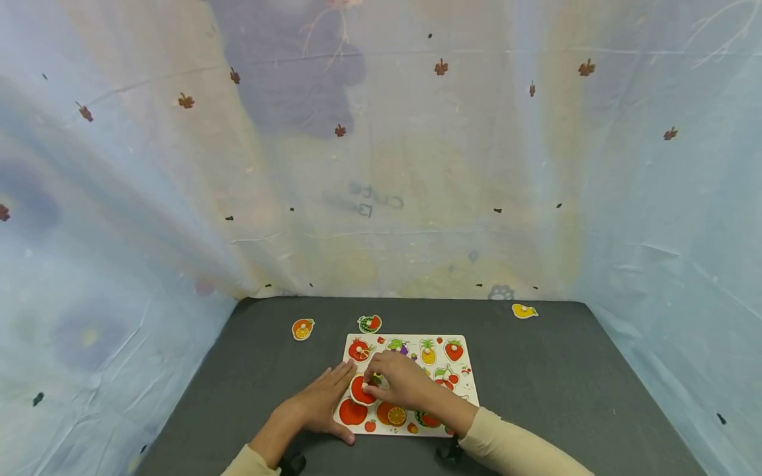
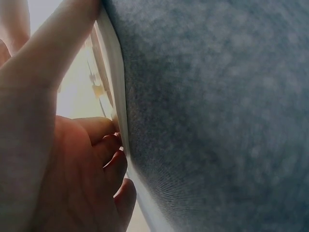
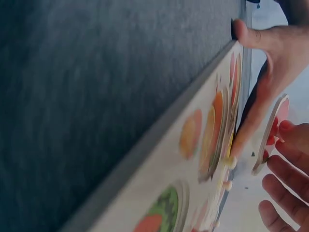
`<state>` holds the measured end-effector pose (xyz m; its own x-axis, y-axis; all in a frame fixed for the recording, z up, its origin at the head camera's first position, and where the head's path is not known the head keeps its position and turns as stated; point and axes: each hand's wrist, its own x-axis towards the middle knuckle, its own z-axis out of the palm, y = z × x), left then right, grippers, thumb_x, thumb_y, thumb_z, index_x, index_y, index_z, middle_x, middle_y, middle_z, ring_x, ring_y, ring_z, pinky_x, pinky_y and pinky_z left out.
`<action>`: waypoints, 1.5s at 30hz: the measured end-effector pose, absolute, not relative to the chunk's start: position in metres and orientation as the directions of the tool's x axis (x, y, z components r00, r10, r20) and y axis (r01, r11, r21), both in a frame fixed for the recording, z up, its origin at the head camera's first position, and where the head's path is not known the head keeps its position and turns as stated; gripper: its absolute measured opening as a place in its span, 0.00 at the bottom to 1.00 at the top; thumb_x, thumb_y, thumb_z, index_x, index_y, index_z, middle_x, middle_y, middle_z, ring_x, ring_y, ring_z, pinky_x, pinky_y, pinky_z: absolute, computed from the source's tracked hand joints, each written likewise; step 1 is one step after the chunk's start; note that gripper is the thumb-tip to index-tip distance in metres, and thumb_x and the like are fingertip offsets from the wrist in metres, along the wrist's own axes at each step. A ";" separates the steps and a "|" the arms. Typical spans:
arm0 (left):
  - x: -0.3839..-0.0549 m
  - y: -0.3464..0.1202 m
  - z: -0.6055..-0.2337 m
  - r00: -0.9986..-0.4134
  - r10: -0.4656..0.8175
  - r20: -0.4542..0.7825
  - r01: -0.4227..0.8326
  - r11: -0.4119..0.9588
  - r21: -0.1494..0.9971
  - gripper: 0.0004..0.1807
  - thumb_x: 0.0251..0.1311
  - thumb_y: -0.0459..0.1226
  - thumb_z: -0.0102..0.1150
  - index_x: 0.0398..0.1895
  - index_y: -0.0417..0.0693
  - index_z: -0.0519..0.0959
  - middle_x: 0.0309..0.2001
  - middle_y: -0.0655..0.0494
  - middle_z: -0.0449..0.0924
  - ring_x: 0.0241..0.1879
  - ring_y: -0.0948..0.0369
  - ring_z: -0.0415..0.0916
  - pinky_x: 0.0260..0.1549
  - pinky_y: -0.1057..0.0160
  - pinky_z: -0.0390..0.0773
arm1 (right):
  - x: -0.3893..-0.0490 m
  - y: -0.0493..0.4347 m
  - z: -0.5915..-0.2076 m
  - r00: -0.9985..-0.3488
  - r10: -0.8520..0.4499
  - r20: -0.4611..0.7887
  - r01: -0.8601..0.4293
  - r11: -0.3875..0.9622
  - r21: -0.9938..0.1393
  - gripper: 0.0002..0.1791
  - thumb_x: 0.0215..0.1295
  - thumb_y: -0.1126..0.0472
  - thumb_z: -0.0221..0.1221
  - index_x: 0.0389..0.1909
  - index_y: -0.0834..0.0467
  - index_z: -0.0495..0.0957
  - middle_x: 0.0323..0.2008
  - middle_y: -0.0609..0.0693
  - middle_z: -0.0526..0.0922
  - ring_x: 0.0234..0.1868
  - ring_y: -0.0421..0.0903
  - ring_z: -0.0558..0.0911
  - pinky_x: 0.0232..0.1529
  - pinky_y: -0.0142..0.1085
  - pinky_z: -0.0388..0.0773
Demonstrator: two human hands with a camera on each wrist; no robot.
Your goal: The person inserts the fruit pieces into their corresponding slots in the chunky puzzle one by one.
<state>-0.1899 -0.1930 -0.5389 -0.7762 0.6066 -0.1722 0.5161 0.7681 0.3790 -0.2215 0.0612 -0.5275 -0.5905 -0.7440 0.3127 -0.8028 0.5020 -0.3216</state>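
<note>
A white wooden fruit puzzle board [image 1: 411,338] lies on the dark table. My right hand [image 1: 399,380] pinches a red fruit puzzle piece [image 1: 360,393] over the board's left part. In the right wrist view this thin piece [image 3: 278,118] is tilted and raised above the board, with thumb and fingertips at its printed face. My left hand [image 1: 321,400] lies along the board's left edge, fingers extended and thumb spread toward the near corner. Pegged pieces, among them a pineapple [image 1: 428,352] and a strawberry [image 1: 454,350], sit on the board.
Beyond the board lie a loose orange piece [image 1: 302,329] and a watermelon piece [image 1: 370,324]. A yellow fruit piece [image 1: 524,311] lies near the far right table edge. A patterned curtain [image 1: 405,165] surrounds the dark table [image 1: 553,390] at the back and sides.
</note>
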 end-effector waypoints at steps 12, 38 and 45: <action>-0.190 -0.194 -0.539 -0.777 0.604 -0.178 0.504 0.766 0.399 0.75 0.45 0.65 0.83 0.86 0.37 0.51 0.87 0.42 0.48 0.86 0.44 0.45 0.82 0.37 0.49 | -0.211 0.043 -0.533 -0.616 -0.764 0.190 -0.779 0.556 -0.289 0.05 0.71 0.48 0.72 0.40 0.43 0.88 0.39 0.34 0.83 0.40 0.30 0.78 0.45 0.25 0.78; -0.190 -0.195 -0.541 -0.775 0.611 -0.164 0.509 0.756 0.411 0.75 0.45 0.64 0.84 0.86 0.36 0.51 0.86 0.40 0.48 0.86 0.43 0.45 0.81 0.36 0.49 | -0.206 0.032 -0.538 -0.623 -0.755 0.205 -0.770 0.546 -0.330 0.04 0.70 0.49 0.72 0.39 0.42 0.89 0.36 0.32 0.81 0.37 0.28 0.76 0.42 0.24 0.76; -0.190 -0.193 -0.540 -0.774 0.612 -0.162 0.514 0.756 0.406 0.75 0.45 0.64 0.84 0.86 0.35 0.51 0.86 0.41 0.49 0.85 0.43 0.46 0.81 0.36 0.49 | -0.205 0.031 -0.538 -0.642 -0.744 0.187 -0.754 0.567 -0.332 0.04 0.70 0.48 0.73 0.38 0.42 0.89 0.35 0.31 0.80 0.37 0.28 0.76 0.41 0.24 0.76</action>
<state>-0.1897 -0.1934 -0.5397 -0.7739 0.6124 -0.1615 0.5135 0.7560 0.4059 -0.2055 0.0312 -0.5385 -0.6416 -0.7438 0.1874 -0.7540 0.5666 -0.3323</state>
